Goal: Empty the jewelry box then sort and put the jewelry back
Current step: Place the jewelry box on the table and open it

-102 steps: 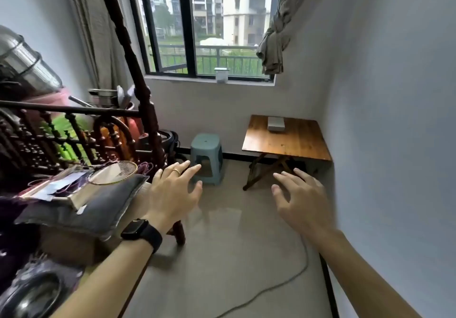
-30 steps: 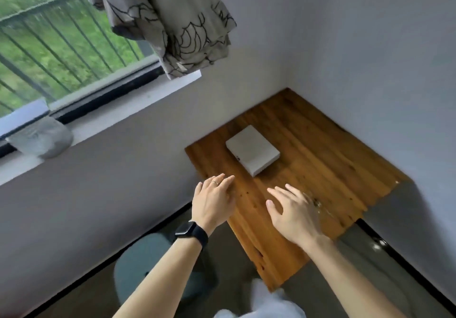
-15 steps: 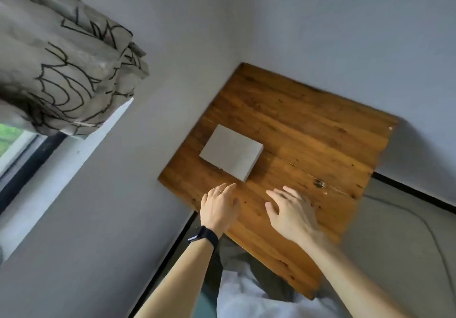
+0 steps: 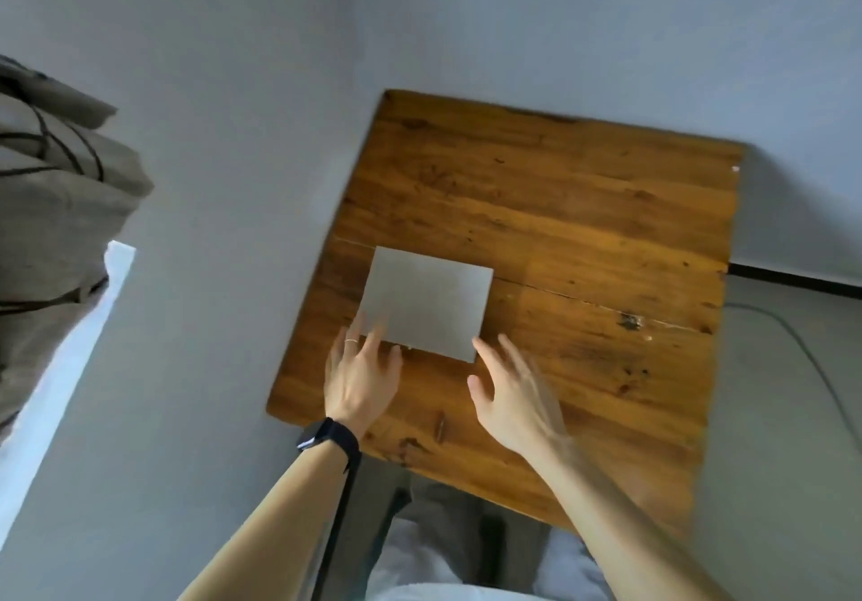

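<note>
Both hands have come up to the box since half a second ago, when they hovered short of it. Nearest, the left hand point(image 4: 361, 379), with a watch point(image 4: 326, 437) at the wrist, has straight, empty fingers overlapping the box's near-left corner; I cannot tell whether they press. The right hand point(image 4: 513, 397), blurred, is spread and empty just beside the near-right corner. The box point(image 4: 429, 302) lies shut just beyond both hands, on the left half of the table point(image 4: 583, 208). Its long axis runs across the view, and the left hand is nearer. Its grey lid shows no brand or writing.
</note>
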Demonstrator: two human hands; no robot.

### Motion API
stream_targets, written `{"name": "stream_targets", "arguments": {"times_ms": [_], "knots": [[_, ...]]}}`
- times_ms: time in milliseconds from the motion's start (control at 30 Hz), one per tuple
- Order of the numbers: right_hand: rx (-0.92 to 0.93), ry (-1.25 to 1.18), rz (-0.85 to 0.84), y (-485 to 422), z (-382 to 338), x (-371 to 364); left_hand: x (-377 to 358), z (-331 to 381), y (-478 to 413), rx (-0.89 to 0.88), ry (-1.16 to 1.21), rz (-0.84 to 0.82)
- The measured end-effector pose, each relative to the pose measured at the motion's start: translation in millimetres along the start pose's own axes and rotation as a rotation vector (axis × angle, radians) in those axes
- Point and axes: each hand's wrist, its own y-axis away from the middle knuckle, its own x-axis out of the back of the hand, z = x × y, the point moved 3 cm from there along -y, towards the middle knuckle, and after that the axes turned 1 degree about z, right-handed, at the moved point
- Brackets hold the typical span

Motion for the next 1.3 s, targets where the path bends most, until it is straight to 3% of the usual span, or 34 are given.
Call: {"name": "stream_targets", "arguments": {"times_ms": [200, 333, 667, 833, 1067, 1300], "knots": [[0.097, -0.054, 0.175, -29.4, 0.3, -54.8, -31.0, -25.9, -36.1, -0.145, -0.048, 0.078], [0.206, -0.025, 0.306, -45.7, 10.3, -89.2, -62.8, -41.3, -47.6, -0.309, -0.066, 0.238], [0.343, -0.012, 0.566, -61.9, 19.7, -136.5, -109.2, -54.8, -67.8, -0.498, 0.172, 0.593], [0.278, 0.091, 0.59, -60.9, 13.5, -145.4, -111.4, -65.1, -69.9, -0.519, 0.151, 0.529], [-0.02, 0.094, 0.519, 21.8, -0.4, -159.0, -116.4, -82.4, 1.3, -0.627, 0.089, 0.282], [-0.116, 0.227, 0.615, 97.3, 18.5, -202.9, -135.2, -107.1, 73.8, -0.762, 0.089, 0.263]]}}
